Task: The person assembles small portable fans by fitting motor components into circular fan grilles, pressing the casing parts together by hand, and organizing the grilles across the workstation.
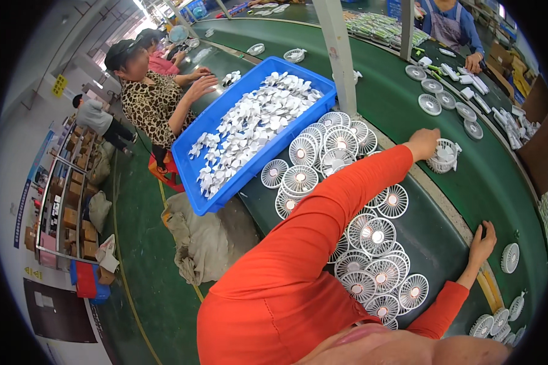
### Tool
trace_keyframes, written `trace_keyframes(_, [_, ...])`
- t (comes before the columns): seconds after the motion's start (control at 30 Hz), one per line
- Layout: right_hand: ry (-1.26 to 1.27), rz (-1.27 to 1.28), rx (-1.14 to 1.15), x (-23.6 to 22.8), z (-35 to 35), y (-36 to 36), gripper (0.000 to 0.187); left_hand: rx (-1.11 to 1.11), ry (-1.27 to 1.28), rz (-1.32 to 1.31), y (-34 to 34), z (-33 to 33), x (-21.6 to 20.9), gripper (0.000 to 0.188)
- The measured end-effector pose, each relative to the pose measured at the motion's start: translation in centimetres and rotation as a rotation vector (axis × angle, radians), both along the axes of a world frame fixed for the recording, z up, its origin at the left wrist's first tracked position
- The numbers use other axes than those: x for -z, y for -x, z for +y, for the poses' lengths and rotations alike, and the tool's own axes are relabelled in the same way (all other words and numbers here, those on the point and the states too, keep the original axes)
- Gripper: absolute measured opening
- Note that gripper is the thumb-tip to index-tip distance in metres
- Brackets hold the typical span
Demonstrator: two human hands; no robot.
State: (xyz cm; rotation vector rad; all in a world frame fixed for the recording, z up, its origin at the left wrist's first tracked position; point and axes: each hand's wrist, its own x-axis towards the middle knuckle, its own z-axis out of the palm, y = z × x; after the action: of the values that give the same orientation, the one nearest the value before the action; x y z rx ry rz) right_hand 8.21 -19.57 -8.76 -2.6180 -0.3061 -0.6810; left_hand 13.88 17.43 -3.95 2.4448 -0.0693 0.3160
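Left hand: the left hand (422,143) is closed around a white round plastic fan grille (444,156) on the green conveyor belt (402,97).
Right hand: the right hand (482,241) is spread flat on the belt's edge.
Between them: a heap of white grilles (377,255).

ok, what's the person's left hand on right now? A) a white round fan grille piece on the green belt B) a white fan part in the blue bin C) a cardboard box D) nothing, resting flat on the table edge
A: the left hand reaches out and grips a white fan grille piece on the green belt, well clear of the blue bin; the right hand rests on the belt edge.
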Motion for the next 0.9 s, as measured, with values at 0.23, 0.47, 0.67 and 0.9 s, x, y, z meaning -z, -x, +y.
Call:
trace_keyframes(0.23, [-0.023,0.003,-0.009,-0.1,0.0,-0.1,0.024,0.111,-0.185,0.048,0.1,-0.2,-0.6,0.019])
trace_keyframes(0.47, [-0.055,0.027,-0.001,0.5,-1.0,0.1,0.025,0.059,-0.08,-0.13,6.1,3.9,-5.8,0.022])
trace_keyframes(0.67, [-0.058,0.015,0.009,-0.1,-0.9,0.5,0.025,-0.23,-0.044,-0.225,15.6,11.8,-9.1,0.019])
trace_keyframes(0.9, [-0.043,-0.011,0.012,-2.6,2.9,-0.3,0.033,-0.323,-0.037,-0.244,18.9,15.4,-2.8,0.029])
